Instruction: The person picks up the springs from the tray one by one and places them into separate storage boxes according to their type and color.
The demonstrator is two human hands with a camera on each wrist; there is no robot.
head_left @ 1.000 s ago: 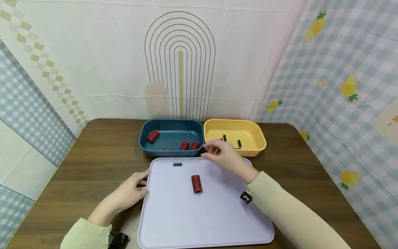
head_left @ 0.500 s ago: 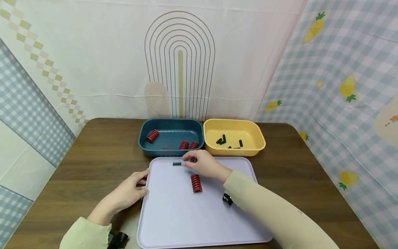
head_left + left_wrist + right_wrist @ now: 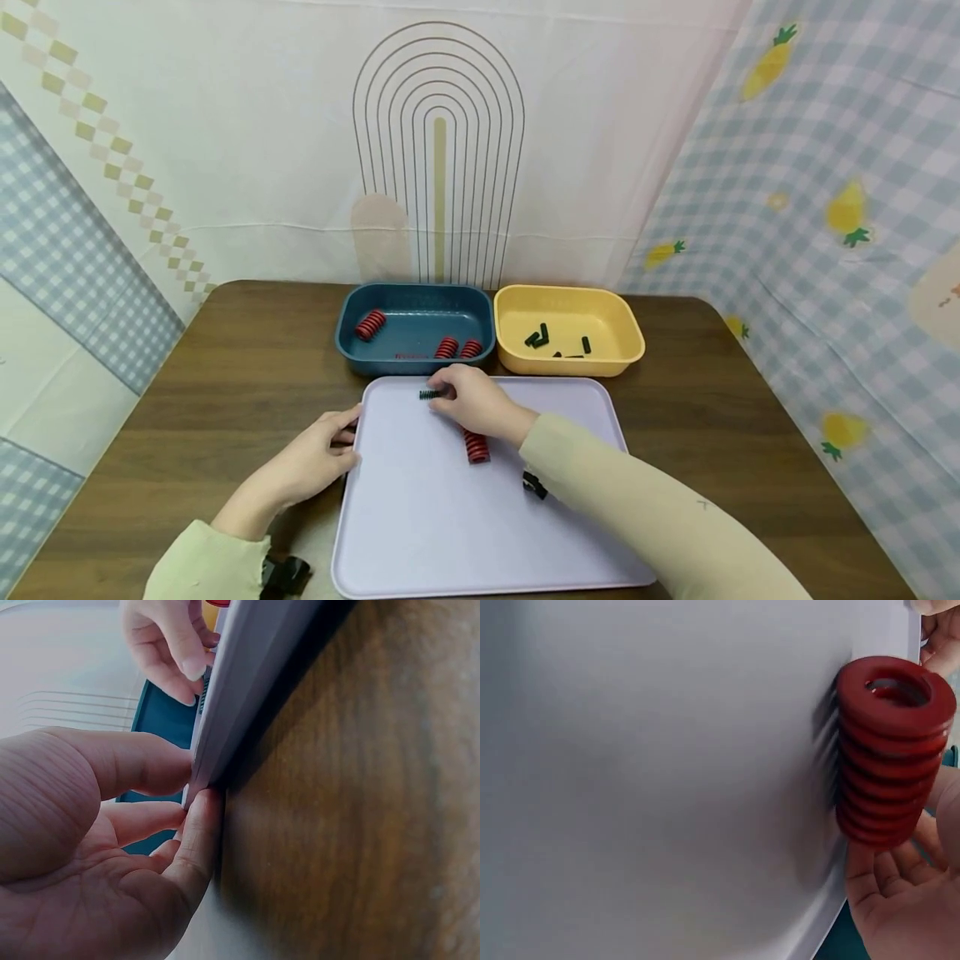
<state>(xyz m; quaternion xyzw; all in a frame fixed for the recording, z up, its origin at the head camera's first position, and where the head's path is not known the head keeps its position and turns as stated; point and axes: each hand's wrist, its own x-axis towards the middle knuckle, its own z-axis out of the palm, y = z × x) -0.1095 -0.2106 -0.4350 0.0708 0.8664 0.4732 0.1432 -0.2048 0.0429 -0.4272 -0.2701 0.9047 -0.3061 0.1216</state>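
A pale lilac tray (image 3: 480, 517) lies on the wooden table. At its left edge my left hand (image 3: 318, 462) grips the rim, thumb above and a finger lower down, as the left wrist view shows. Near the tray's far edge my right hand (image 3: 480, 404) has thumb and fingers about a small dark green coil spring (image 3: 428, 395); its left end shows and its right end is hidden between them. A thick red coil spring (image 3: 477, 447) lies under the right wrist, partly covered. It looks large in the right wrist view (image 3: 889, 765).
Behind the tray stand a dark blue bin (image 3: 412, 367) with several red springs (image 3: 371, 325) and, right beside it, a yellow bin (image 3: 570, 365) with several small dark springs (image 3: 586, 344). Patterned cloth (image 3: 270, 150) hangs behind and on both sides.
My right hand has moved left from the yellow bin's front corner to the small green spring, and its fingers now straddle it. The left hand has stayed on the tray's rim.
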